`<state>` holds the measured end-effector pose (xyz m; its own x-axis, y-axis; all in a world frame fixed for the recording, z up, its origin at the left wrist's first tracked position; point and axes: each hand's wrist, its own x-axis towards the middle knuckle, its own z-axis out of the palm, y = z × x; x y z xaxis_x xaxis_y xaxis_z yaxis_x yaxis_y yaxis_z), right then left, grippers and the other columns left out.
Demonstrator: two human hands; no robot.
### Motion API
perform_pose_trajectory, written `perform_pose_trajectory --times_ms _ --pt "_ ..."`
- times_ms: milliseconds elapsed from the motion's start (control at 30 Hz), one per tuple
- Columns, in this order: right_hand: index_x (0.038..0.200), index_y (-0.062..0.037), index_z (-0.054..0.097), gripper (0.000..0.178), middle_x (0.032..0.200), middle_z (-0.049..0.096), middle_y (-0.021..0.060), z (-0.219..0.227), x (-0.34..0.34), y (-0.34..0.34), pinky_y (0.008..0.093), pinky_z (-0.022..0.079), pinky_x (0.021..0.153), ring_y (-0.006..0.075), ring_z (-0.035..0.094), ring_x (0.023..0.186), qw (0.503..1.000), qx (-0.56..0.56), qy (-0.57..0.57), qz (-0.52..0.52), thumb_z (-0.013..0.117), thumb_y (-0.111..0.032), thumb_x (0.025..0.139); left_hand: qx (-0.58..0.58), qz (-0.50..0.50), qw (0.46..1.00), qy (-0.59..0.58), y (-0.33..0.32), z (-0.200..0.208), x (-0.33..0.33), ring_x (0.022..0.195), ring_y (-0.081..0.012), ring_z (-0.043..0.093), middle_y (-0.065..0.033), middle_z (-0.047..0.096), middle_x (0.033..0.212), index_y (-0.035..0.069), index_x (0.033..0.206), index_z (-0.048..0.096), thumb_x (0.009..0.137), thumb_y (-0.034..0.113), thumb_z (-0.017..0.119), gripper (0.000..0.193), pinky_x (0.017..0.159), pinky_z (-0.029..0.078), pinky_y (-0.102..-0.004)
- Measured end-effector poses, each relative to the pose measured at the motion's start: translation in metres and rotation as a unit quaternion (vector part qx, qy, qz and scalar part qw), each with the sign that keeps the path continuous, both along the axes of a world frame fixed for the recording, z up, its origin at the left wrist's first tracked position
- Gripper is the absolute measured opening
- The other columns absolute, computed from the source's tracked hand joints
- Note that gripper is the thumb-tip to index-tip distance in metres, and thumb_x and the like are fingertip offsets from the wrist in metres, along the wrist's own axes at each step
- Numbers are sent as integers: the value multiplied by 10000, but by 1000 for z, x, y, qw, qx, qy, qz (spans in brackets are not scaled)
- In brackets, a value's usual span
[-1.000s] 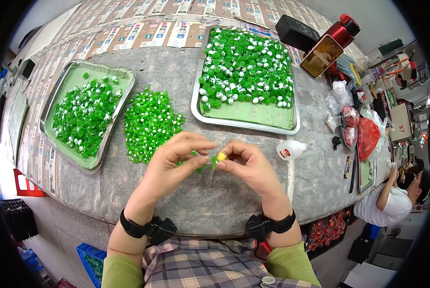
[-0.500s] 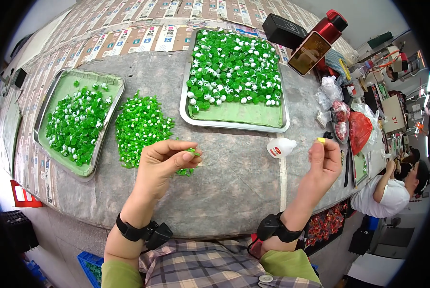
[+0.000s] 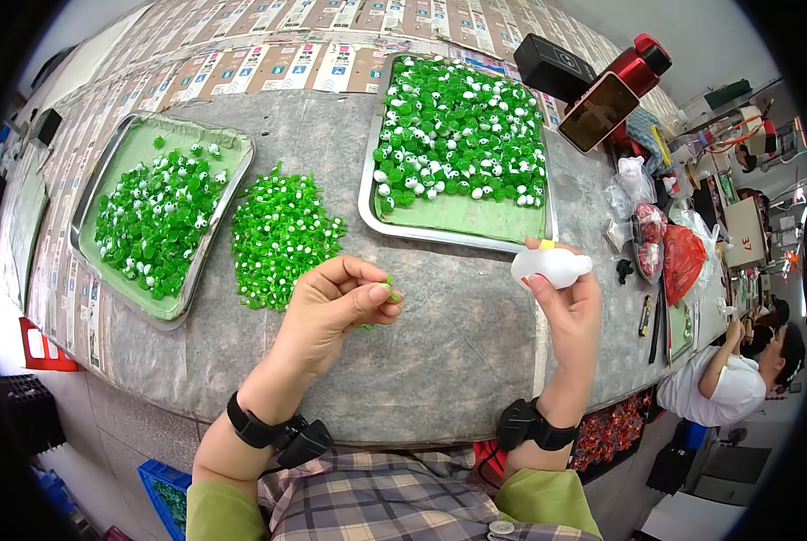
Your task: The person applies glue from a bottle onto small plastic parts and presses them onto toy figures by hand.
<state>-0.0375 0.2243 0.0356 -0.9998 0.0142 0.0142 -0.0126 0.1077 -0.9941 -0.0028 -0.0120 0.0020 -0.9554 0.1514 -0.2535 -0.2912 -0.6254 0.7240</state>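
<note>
My left hand (image 3: 333, 311) pinches a small green plastic piece (image 3: 391, 286) between thumb and fingertips, over the grey table cover. My right hand (image 3: 573, 316) is wrapped round a small white squeeze bottle (image 3: 561, 268), lifted and tilted on its side with its narrow tip toward the right. A yellow band (image 3: 546, 244) sits on one right fingertip. Left of my left hand spreads a loose pile of small green pieces with white dots (image 3: 286, 239). Beyond my right hand stands a metal tray (image 3: 449, 236) full of green pieces with white, black-spotted balls.
A second metal tray (image 3: 183, 311) with similar green-and-white pieces lies at the left. At the far right are a phone (image 3: 599, 112), a red bottle (image 3: 638, 65), a black box (image 3: 552, 68) and a red plastic bag (image 3: 683, 263). A person in white (image 3: 715, 388) sits beyond the right edge.
My right hand has moved left and taken hold of the white bottle, lifting it off the table. The left hand still pinches its green piece. The whole view has shifted slightly.
</note>
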Motion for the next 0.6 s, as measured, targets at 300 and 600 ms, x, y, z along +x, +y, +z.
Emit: perform_pose_trajectory --times_ms 300,600 --pt "889 -22 484 469 772 508 2 24 2 -42 170 393 603 72 499 690 979 -88 181 -23 753 -240 573 12 -25 999 -32 1 -2 -4 680 -126 583 -65 591 769 30 862 548 755 97 574 129 616 489 -240" --pt "820 -32 485 516 721 474 14 12 13 -49 216 376 542 93 457 605 961 -9 278 -9 765 -348 523 23 -23 999 -25 2 -4 -4 657 -125 580 -61 586 732 31 834 548 754 91 574 103 597 492 -236"
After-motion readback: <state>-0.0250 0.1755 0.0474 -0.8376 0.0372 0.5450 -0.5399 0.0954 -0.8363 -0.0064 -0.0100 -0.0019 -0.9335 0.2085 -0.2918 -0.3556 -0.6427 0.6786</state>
